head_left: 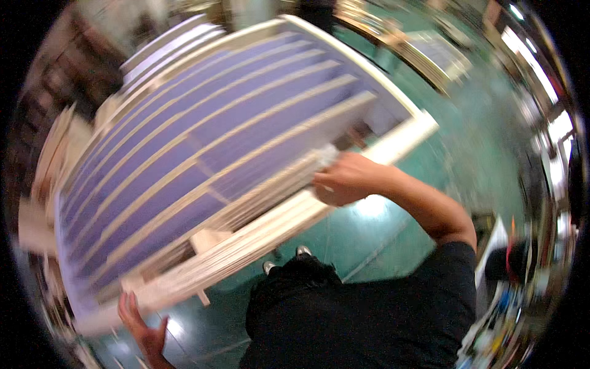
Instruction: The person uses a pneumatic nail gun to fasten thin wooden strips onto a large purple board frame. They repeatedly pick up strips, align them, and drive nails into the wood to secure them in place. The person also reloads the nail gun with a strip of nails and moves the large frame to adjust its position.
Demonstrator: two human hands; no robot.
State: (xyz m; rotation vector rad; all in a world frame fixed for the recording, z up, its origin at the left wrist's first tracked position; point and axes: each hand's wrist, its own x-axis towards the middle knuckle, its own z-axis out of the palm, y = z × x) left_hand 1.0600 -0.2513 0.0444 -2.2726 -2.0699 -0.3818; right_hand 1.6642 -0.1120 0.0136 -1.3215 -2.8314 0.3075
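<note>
A large wooden frame (402,144) with a purple panel and several pale slats (270,129) fills the middle of the view. Along its near side run long, thin wood strips (258,230), lying close together. My left hand (142,326) is by the near left edge, thumb and fingers apart, with the fingertips at the wood. Over the near edge, toward the right, my right hand (344,178) is closed. A whitish, blurred thing (327,155) shows at its fingers; its kind is unclear. A short wood block (209,238) sits among the strips near the front.
Green floor (393,246) shows around the frame. At the far right stands another, smaller panel (436,55) beside pale boards. More boards (55,147) are stacked on the left, and long white pieces (169,49) lie behind the frame. Blurred clutter (504,313) lines the lower right.
</note>
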